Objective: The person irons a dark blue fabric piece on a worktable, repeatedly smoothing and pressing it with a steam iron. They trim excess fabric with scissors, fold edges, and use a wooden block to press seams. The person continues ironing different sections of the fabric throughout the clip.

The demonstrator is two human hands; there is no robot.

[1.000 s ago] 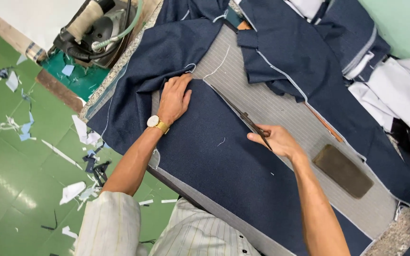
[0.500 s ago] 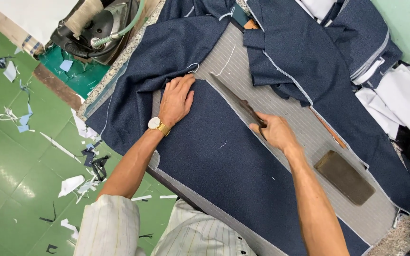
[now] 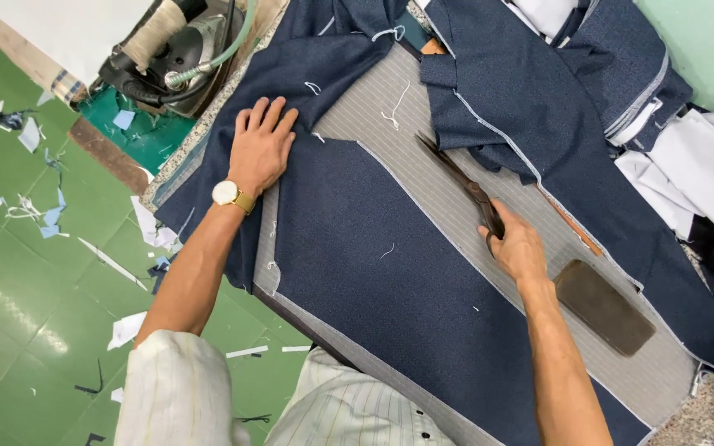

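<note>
Bright, even light from overhead — shadows stay soft and short. Sharp focus throughout; the green floor (image 3: 18, 272) shows glare.

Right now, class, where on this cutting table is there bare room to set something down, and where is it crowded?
Free: the flat navy panel between the left hand and the right hand holding the scissors; also the grey striped cloth ahead of the blades. Crowded: the heaped navy pieces, white fabric, brown block and iron.
</note>
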